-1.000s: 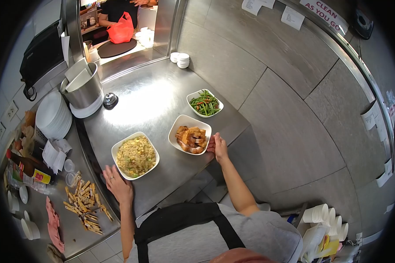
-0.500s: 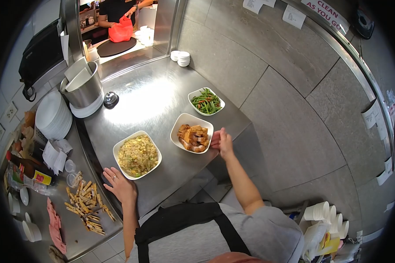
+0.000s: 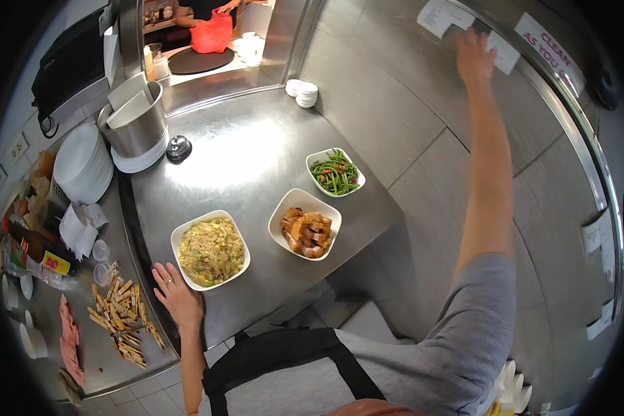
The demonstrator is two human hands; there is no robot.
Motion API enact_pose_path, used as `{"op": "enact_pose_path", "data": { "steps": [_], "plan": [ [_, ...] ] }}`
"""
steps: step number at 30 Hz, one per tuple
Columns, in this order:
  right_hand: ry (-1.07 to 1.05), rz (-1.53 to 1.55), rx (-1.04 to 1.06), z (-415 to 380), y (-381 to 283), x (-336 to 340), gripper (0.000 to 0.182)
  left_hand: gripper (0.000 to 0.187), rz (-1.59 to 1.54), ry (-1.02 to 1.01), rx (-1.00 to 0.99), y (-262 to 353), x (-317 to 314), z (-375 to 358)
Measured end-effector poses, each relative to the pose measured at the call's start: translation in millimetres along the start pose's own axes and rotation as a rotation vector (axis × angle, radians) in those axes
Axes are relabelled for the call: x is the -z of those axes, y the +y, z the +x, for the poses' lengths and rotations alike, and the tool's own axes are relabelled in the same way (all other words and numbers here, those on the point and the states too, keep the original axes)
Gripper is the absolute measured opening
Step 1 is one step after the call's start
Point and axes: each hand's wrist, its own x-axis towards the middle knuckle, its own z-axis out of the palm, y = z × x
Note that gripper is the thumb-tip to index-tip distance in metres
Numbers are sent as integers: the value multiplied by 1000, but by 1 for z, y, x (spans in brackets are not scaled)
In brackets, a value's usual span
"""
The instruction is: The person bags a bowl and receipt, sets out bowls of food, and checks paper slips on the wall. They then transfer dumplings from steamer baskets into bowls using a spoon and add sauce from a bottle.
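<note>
The right hand (image 3: 474, 57) has left the bowl of fried pork (image 3: 305, 223) and now reaches up, fingers spread, to a paper slip (image 3: 503, 52) on the wall. The left hand (image 3: 175, 295) lies flat and empty on the tabletop (image 3: 243, 159), touching the rice bowl (image 3: 210, 249). Beyond sits a bowl of green beans (image 3: 335, 172).

3 bowls (image 3: 304, 223) crowd the near counter (image 3: 243, 166); bare beyond.

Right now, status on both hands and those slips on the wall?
Left hand flat on counter edge, by fried rice bowl. Right hand raised, on paper slip on steel wall. Nothing between.
</note>
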Motion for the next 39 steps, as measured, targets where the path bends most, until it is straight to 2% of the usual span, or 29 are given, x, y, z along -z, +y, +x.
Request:
{"op": "enact_pose_path", "data": {
  "steps": [3, 6, 9, 21, 24, 27, 28, 30, 33, 34, 35, 36, 37, 38, 39],
  "plan": [
    [-83, -35, -23, 34, 12, -6, 28, 61, -26, 5, 7, -1, -1, 2],
    [-19, -29, 85, 51, 16, -25, 22, 60, -33, 6, 20, 1, 1, 4],
    [-5, -32, 99, 61, 16, -56, 17, 60, -37, 14, 21, 2, 1, 5],
    [38, 233, 34, 68, 30, -68, 11, 62, -44, 37, 28, 2, -4, 5],
    [116, 202, 84, 70, 33, -70, 14, 61, -52, 45, 26, 0, -8, 6],
    [45, -44, 139, 75, 35, -99, 20, 60, -59, 25, 22, 1, -4, 6],
    [78, 114, 140, 82, 44, -120, 23, 59, -54, 17, 10, 2, -1, 6],
    [66, 330, 147, 58, 17, -138, 28, 58, -39, 35, -6, -3, -8, 5],
    [3, 447, 144, 15, -37, -73, 30, 44, -37, 143, -44, -10, -15, 6],
    [-3, 475, 131, 6, -48, -37, 31, 42, -190, 234, -57, -13, -13, 3],
    [-54, 700, 101, -31, -72, 10, 32, 40, -344, 326, -71, -15, -10, 0],
    [-350, 772, 121, -66, -90, 25, 27, 38, -500, 420, -88, -17, -8, -3],
    [-648, 807, 121, -101, -109, 40, 23, 37, -770, 271, 47, -18, -7, -7],
    [-486, 1030, 135, -154, -137, 17, 19, 36, -1034, 114, 182, -17, -5, -12],
    [-549, 1054, 113, -202, -160, 20, 15, 36, -1299, -54, 310, -12, -5, -13]
  ]
}}
